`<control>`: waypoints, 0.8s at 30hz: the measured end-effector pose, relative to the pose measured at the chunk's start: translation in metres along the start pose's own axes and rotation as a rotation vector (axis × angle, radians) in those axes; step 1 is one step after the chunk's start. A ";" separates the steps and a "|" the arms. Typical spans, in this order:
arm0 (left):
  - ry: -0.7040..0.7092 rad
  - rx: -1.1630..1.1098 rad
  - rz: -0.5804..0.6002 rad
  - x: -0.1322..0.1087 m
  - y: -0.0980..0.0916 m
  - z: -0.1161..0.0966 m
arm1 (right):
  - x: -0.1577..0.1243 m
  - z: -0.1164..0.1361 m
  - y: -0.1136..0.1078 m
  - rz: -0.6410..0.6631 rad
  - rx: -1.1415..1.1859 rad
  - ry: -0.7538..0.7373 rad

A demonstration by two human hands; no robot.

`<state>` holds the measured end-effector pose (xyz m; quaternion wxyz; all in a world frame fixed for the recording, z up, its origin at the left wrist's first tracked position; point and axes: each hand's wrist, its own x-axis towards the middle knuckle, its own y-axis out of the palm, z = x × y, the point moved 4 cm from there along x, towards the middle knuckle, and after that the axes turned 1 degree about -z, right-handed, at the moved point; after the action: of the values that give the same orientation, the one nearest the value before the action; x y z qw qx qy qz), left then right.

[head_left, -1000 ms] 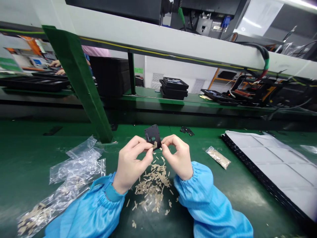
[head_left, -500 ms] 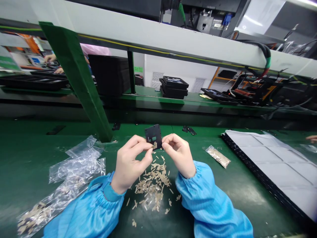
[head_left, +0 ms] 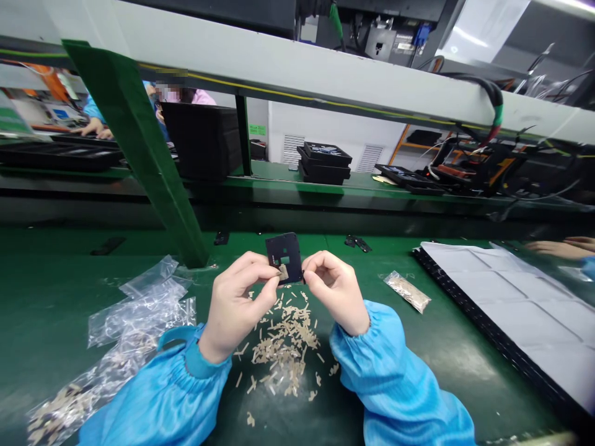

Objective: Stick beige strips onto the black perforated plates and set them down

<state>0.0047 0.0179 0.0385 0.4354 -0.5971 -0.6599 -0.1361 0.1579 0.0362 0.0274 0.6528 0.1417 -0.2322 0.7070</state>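
A thin black plastic plate with small cutouts and a tan patch near its lower left is held up over the green table. My left hand pinches it by the lower left corner, between thumb and index finger. At the plate's right edge, my right hand is closed in a pinch; a small dark bit shows at its fingertips, too small to name. Beneath both hands lies a loose pile of small tan strips.
Clear plastic bags with tan pieces lie at left. A small filled bag lies right, beside a black tray with a grey-white sheet. A green post rises at left. Other people's hands show at far right and back left.
The plate has swung a little left and turned, showing more of its face. My left hand shifted slightly left with it. Another person's hand at far right reaches further into view.
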 end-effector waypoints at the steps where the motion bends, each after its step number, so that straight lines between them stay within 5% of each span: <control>1: 0.002 -0.009 -0.003 0.000 0.000 -0.001 | 0.000 0.000 0.000 -0.008 0.000 -0.001; 24: -0.090 -0.652 0.009 -0.008 0.008 0.029 | -0.010 0.016 0.007 0.094 0.197 0.057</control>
<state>-0.0009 0.0348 0.0130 0.1923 -0.7134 -0.5973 -0.3119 0.1504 0.0192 0.0348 0.6081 0.1739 -0.1496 0.7599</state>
